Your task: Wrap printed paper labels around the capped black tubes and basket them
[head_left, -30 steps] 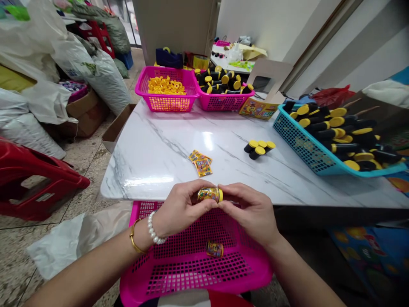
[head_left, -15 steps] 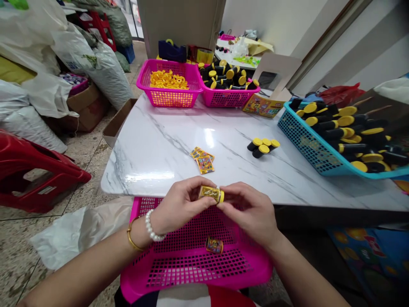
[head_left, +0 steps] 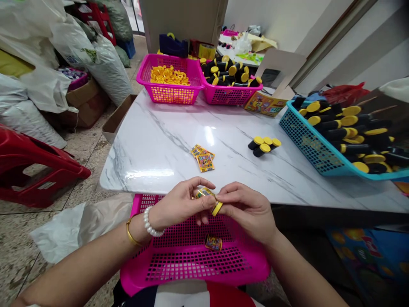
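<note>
My left hand (head_left: pixel 180 204) and my right hand (head_left: pixel 247 209) are closed together on a small labelled tube with a yellow cap (head_left: pixel 209 199), held tilted above a pink basket (head_left: pixel 191 264) on my lap. The left fingers pinch the labelled body; the right fingers sit at the yellow cap end. Another labelled tube (head_left: pixel 213 242) lies in the basket below. A small stack of colourful stickers (head_left: pixel 203 157) lies on the white marble table (head_left: pixel 153 145), beyond my hands. Three black tubes with yellow caps (head_left: pixel 263 146) rest further right on the table.
At the table's far edge stand a pink basket of yellow rings (head_left: pixel 169 81) and a pink basket of black tubes (head_left: pixel 230 83). A blue basket of black tubes (head_left: pixel 338 136) fills the right side. A red stool (head_left: pixel 35 170) and plastic bags (head_left: pixel 47 64) lie on the floor to the left.
The tube has dropped lower and tipped, its yellow cap now pointing down toward the basket. Both hands moved slightly down with it.
</note>
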`<act>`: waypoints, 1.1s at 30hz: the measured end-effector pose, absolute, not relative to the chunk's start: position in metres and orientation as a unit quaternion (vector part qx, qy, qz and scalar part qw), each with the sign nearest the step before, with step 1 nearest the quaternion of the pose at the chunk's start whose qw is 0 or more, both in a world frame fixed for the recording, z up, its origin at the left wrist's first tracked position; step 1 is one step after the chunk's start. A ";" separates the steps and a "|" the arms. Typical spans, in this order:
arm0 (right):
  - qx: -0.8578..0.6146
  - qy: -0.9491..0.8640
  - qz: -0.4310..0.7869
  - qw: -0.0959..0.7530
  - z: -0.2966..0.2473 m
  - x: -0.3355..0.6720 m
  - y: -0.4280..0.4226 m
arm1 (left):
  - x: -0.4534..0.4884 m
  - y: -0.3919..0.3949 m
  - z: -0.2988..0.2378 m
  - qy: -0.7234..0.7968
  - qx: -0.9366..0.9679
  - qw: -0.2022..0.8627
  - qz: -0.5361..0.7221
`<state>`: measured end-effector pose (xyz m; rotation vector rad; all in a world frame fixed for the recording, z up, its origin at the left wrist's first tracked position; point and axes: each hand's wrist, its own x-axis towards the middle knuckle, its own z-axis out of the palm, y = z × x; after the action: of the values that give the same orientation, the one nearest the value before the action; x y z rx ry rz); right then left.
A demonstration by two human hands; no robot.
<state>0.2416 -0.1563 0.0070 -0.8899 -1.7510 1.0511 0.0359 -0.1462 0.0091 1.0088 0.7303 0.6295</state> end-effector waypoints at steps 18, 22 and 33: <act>-0.338 -0.712 0.413 0.456 0.003 0.238 -0.169 | 0.040 -0.158 0.002 0.331 0.391 0.814 0.275; -0.316 -0.753 0.380 0.434 0.005 0.241 -0.169 | 0.041 -0.162 0.001 0.284 0.360 0.844 0.277; -0.275 -0.798 0.352 0.405 0.007 0.240 -0.178 | 0.043 -0.171 -0.004 0.300 0.330 0.864 0.232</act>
<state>0.2396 -0.1777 0.0066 -0.6939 -2.0146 0.8882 0.0431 -0.1713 -0.0035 0.6910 0.6288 0.4869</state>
